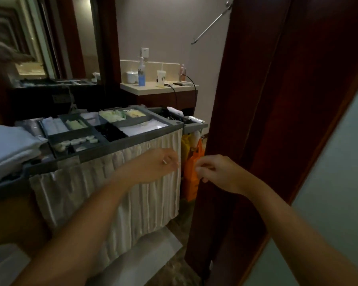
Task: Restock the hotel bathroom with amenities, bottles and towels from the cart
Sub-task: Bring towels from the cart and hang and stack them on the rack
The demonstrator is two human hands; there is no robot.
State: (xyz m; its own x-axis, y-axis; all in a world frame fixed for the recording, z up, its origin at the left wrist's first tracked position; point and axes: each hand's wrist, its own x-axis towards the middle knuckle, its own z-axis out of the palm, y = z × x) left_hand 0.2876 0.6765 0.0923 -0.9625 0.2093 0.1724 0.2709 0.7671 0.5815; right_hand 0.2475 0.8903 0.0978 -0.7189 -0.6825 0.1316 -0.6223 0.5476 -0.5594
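The housekeeping cart's grey top tray (132, 139) has compartments with white sachets, pale green packets, small round soaps and dark items. Folded white towels (8, 147) lie at its left end. A pleated white curtain (112, 182) covers the cart's front. My left hand (155, 166) reaches across the curtain, fingertips at its right edge; a small pale streak on the hand is too blurred to identify. My right hand (213, 172) hovers beside it with loosely curled fingers, in front of an orange bag (191, 174) hanging from the cart's right end. I see nothing held in it.
A dark wooden door frame (246, 120) stands close on the right of the cart. Behind it, a counter (159, 86) carries a pump bottle, a cup, jars and a black cable. A mirror and dark shelf are at the back left. Pale floor shows below the curtain.
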